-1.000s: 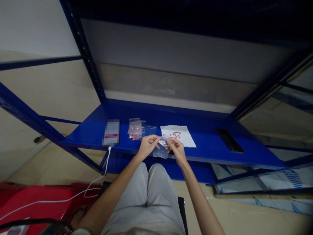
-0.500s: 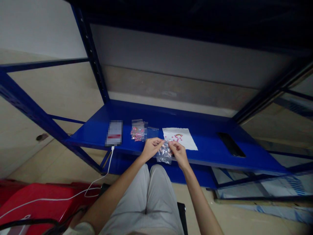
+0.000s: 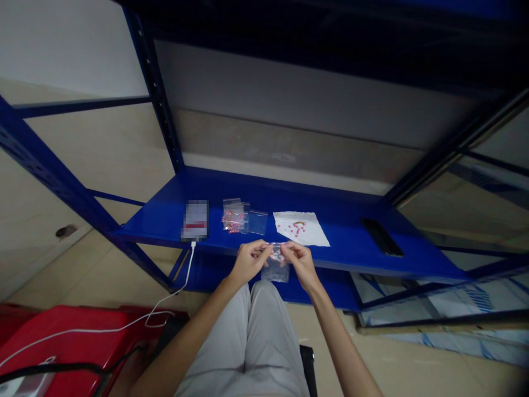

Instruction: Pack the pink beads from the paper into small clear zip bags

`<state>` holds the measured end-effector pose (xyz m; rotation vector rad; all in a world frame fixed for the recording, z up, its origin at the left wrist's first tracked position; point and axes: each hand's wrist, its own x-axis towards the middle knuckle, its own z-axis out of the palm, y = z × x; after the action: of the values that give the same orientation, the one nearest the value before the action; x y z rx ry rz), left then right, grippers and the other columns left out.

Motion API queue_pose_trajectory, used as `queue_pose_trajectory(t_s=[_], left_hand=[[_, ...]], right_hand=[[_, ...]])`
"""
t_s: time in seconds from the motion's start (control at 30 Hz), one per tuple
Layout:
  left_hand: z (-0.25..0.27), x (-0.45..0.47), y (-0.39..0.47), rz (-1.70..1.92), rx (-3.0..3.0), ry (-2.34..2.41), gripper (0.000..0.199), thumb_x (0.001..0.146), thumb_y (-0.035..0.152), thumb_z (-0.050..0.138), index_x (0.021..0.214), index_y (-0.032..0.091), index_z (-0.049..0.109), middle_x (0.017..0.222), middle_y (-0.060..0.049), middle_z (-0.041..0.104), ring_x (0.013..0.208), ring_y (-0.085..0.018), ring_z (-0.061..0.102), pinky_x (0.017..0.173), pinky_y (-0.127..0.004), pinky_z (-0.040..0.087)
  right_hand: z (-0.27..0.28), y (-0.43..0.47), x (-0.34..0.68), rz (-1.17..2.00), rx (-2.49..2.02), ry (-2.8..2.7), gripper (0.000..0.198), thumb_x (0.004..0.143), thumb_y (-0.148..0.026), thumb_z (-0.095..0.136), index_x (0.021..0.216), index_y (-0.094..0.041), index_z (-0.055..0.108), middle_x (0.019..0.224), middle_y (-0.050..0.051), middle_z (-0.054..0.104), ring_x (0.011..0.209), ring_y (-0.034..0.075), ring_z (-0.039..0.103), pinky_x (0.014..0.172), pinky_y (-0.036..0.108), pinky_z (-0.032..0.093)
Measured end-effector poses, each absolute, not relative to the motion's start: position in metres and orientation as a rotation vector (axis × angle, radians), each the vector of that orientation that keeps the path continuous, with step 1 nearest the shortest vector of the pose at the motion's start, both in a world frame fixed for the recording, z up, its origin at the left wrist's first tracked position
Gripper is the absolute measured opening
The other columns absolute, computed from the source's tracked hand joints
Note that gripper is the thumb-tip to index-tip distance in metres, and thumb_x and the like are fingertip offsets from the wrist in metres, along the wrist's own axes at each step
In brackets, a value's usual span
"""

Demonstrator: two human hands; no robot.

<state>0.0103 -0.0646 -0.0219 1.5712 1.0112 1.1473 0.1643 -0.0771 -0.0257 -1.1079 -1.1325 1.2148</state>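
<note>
Between my hands, over the front edge of the blue shelf (image 3: 339, 255), hangs a clear plastic zip bag (image 3: 276, 272). My left hand (image 3: 250, 259) pinches its top edge on one side, and my right hand (image 3: 301, 263) pinches the other. Whether anything is inside the bag I cannot make out. Just beyond my hands lies a white sheet of paper (image 3: 316, 236) with several pink beads (image 3: 297, 227) and a small gold-coloured piece on it. To the left are small zip bags with pink beads (image 3: 233, 219), beside a flat clear bag (image 3: 258, 223).
A blurred-out phone-like device (image 3: 195, 220) with a white cable (image 3: 188, 270) lies at the shelf's left. A black phone (image 3: 382, 237) lies at the right. Blue uprights (image 3: 155, 88) frame the shelf; a red stool-like object (image 3: 70, 336) stands low on the left.
My hands have come slightly down and toward me with the bag, which now hangs straighter and flatter below my fingers. The view has shifted a little.
</note>
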Motion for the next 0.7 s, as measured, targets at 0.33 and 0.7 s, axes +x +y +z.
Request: queue_pose_trajectory(t_s=[0.33,0.7], left_hand=[[0.022,-0.028,-0.157,1.170,1.933,1.068,0.033,0.088,0.033,0.040,0.079,0.018,0.068,0.061,-0.001,0.066,0.059,-0.013,0.061,0.060,-0.020,0.043],[0.021,-0.043,-0.172,1.238,1.825,1.185,0.027,0.086,0.032,0.044,0.080,0.017,0.067,0.061,0.000,0.068,0.045,-0.009,0.056,0.050,-0.018,0.042]], right_hand=[[0.027,-0.164,0.138,1.321,-0.953,-1.254,0.025,0.074,-0.035,0.064,0.060,-0.018,0.051,0.059,-0.004,0.051,0.051,0.009,0.048,0.048,0.020,0.041],[0.026,-0.174,0.118,1.392,-1.011,-1.237,0.026,0.070,-0.042,0.067,0.069,-0.018,0.059,0.059,-0.004,0.054,0.047,0.008,0.048,0.043,0.019,0.042]])
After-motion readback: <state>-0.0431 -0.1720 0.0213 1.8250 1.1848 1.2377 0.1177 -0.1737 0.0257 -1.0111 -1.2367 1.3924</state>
